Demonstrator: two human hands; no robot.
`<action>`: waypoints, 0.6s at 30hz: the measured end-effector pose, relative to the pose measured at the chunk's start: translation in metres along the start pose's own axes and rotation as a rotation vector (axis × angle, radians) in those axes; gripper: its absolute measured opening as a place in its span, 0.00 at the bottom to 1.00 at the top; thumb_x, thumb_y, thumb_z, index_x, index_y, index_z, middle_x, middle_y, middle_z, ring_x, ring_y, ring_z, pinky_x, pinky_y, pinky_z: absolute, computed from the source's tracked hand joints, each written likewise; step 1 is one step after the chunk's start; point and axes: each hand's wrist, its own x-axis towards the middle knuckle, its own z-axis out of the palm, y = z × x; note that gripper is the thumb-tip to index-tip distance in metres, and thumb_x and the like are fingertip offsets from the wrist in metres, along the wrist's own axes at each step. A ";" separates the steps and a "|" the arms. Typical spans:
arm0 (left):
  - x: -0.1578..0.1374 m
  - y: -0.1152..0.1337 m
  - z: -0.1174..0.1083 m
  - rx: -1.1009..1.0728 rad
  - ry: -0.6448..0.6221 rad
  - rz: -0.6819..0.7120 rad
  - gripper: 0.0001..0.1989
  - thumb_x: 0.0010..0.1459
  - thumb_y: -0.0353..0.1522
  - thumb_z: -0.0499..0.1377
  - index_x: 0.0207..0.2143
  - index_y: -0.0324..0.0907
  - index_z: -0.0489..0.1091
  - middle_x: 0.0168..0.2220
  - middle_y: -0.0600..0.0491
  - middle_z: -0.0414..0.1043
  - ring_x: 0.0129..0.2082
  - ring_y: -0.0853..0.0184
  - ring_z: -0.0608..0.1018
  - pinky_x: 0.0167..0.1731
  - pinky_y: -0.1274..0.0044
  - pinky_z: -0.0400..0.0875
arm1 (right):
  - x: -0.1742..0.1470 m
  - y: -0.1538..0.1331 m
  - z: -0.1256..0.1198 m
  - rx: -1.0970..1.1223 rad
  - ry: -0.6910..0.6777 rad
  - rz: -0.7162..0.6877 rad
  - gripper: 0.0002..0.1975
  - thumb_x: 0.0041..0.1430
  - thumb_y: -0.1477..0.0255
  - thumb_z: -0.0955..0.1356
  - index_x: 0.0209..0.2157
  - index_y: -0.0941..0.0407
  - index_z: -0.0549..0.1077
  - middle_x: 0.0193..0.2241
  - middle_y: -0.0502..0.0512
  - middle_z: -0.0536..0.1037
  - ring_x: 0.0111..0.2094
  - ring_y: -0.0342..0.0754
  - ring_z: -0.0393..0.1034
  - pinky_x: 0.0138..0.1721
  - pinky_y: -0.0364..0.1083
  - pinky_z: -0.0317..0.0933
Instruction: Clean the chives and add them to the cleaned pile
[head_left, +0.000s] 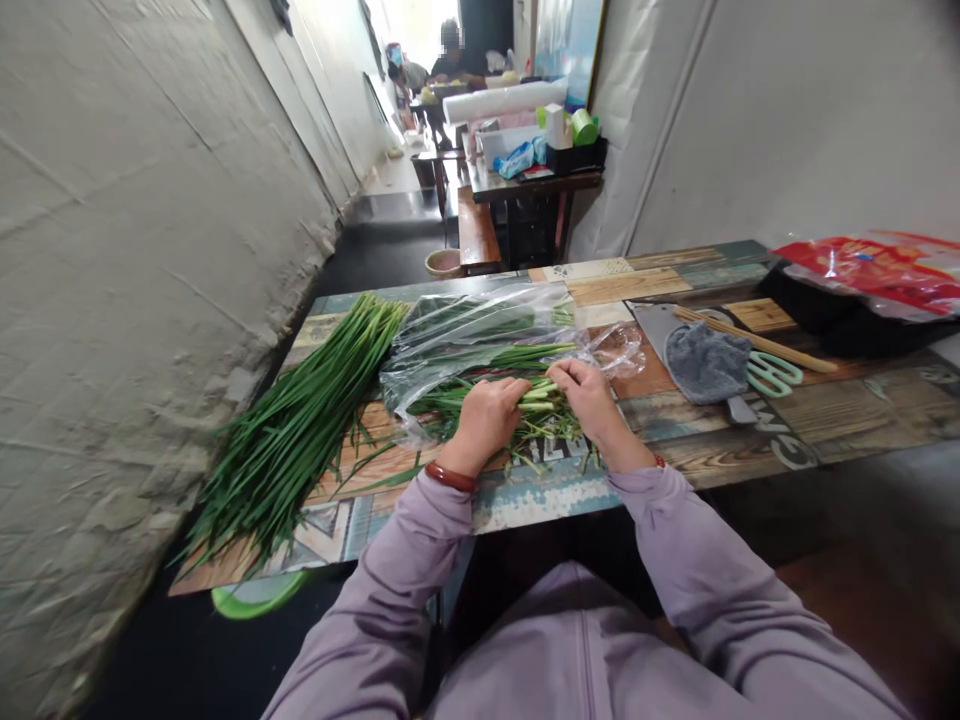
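My left hand (487,425) is closed around a small bunch of garlic chives, its pale stem ends (538,398) pointing right. At those ends, the fingertips of my right hand (591,402) are pinched together on the stems. Just behind my hands lies a clear plastic bag (442,345) with more chives in it. Loose trimmings (536,455) are scattered on the table under and between both hands. A large pile of long green garlic chives (300,430) spreads over the table's left end, leaves toward the front edge.
Right of my hands lie a cleaver (654,325), a grey cloth (705,360), wooden chopsticks (787,350) and a pale green handle (774,374). A red package (877,270) rests on a black item at far right. A green-rimmed basin (259,597) is below the table. People sit far back.
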 end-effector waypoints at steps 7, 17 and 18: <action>0.006 -0.008 0.006 -0.396 0.129 -0.157 0.08 0.64 0.34 0.52 0.35 0.43 0.71 0.30 0.54 0.74 0.30 0.68 0.73 0.32 0.78 0.61 | 0.010 0.001 -0.009 0.129 0.292 -0.054 0.16 0.58 0.55 0.66 0.30 0.54 0.67 0.25 0.47 0.71 0.26 0.41 0.63 0.29 0.41 0.59; 0.010 -0.005 -0.005 -0.592 0.198 -0.175 0.14 0.65 0.37 0.51 0.27 0.41 0.64 0.23 0.58 0.61 0.26 0.72 0.64 0.29 0.79 0.58 | -0.002 -0.009 -0.002 -0.342 -0.084 -0.403 0.02 0.55 0.72 0.68 0.30 0.54 0.74 0.31 0.52 0.76 0.33 0.45 0.69 0.33 0.44 0.62; 0.010 -0.005 -0.006 -0.601 0.187 -0.166 0.14 0.65 0.37 0.51 0.26 0.41 0.64 0.23 0.58 0.62 0.26 0.72 0.65 0.30 0.79 0.59 | -0.003 -0.008 0.000 -0.345 -0.104 -0.421 0.04 0.54 0.73 0.68 0.33 0.54 0.75 0.33 0.52 0.76 0.34 0.46 0.69 0.33 0.45 0.63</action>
